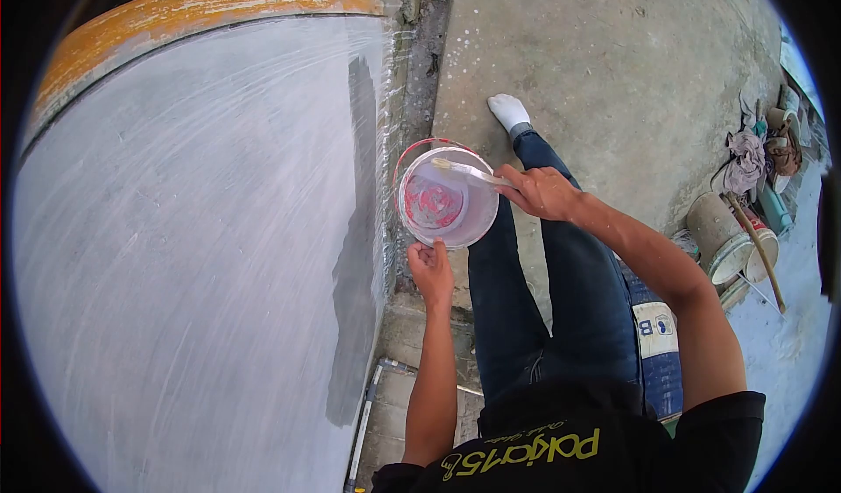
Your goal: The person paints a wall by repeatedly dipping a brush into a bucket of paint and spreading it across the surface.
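Observation:
My left hand [431, 270] grips the near rim of a round white bucket [482, 221], fingers closed on it. Inside the bucket are a whitish coating and red-pink patches on the bottom, and a thin red handle curves past its far left rim. My right hand [540, 192] is closed on the handle of a paintbrush [473, 173], whose pale bristles are over the bucket's opening. Left of the bucket is a whitish wall [193, 230] with streaks and a darker grey strip [355, 230] along its right side.
An orange, flaking band [219, 1] tops the wall. My white-socked foot [508, 112] is on the concrete floor [604, 73]. Dirty buckets [714, 230], a stick [758, 248] and rags [745, 160] lie at the right. A blue-and-white sack [661, 362] is beside my leg.

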`<action>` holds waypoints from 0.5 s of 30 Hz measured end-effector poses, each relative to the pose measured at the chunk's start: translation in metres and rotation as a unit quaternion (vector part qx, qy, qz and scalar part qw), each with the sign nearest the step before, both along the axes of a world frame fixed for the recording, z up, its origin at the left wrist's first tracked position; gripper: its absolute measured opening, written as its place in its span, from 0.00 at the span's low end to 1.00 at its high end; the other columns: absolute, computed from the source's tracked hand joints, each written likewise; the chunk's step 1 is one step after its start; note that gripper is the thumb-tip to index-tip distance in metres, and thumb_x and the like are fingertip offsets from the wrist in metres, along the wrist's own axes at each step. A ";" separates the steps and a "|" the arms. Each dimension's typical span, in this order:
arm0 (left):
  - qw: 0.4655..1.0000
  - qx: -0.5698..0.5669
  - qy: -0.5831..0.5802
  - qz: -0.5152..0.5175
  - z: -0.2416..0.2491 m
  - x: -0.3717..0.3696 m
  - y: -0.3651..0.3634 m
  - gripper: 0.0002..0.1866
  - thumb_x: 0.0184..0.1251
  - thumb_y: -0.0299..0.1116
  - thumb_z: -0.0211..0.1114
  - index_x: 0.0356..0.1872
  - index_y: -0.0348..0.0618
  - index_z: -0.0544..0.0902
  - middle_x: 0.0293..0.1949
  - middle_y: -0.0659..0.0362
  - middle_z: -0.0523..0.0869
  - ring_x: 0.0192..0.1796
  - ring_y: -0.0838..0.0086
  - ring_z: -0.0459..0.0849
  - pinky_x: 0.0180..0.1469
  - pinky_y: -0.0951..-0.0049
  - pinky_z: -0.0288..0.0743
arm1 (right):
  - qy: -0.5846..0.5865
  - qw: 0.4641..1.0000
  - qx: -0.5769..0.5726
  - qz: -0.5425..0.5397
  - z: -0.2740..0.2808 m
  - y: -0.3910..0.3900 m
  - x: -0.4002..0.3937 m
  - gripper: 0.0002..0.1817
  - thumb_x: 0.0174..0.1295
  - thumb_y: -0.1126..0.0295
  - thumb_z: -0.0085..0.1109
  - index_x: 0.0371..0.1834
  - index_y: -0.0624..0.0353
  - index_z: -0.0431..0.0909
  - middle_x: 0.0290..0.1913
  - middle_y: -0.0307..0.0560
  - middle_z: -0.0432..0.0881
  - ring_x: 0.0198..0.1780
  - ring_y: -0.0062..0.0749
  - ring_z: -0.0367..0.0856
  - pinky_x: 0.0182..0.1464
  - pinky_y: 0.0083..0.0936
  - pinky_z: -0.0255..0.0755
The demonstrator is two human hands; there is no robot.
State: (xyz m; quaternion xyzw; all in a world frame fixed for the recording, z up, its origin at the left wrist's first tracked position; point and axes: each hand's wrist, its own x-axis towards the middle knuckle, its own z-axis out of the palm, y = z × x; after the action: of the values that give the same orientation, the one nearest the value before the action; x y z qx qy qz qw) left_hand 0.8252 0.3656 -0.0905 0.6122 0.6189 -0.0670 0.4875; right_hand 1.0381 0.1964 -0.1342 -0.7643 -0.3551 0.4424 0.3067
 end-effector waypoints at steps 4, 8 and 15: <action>1.000 -0.012 0.014 -0.010 0.002 0.022 -0.002 0.13 0.70 0.35 0.64 0.39 0.39 0.69 0.29 0.64 0.71 0.31 0.82 0.68 0.34 0.79 0.64 | -0.022 0.999 -0.027 0.032 -0.011 -0.013 0.008 0.14 0.72 0.57 0.48 0.49 0.54 0.68 0.22 0.55 0.81 0.27 0.57 0.82 0.31 0.50 0.76; 0.999 -0.014 0.032 -0.042 0.000 0.036 -0.004 0.12 0.71 0.35 0.62 0.40 0.40 0.68 0.30 0.63 0.74 0.33 0.81 0.71 0.37 0.78 0.65 | -0.017 0.999 -0.012 0.040 -0.015 -0.024 0.020 0.13 0.72 0.57 0.48 0.47 0.55 0.67 0.22 0.54 0.81 0.27 0.56 0.82 0.30 0.48 0.76; 0.999 0.005 0.015 -0.050 0.000 0.056 -0.014 0.12 0.68 0.33 0.64 0.38 0.38 0.70 0.29 0.63 0.73 0.32 0.81 0.71 0.37 0.78 0.66 | -0.020 0.996 -0.021 0.088 -0.019 -0.036 0.038 0.12 0.72 0.59 0.46 0.45 0.56 0.66 0.26 0.50 0.83 0.29 0.54 0.83 0.30 0.46 0.75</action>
State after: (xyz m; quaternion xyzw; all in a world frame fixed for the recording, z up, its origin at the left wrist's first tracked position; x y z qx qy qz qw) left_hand 0.8808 0.3513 -0.0903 0.6437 0.5950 -0.0978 0.4713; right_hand 1.0761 0.1606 -0.1528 -0.7451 -0.4180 0.4594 0.2431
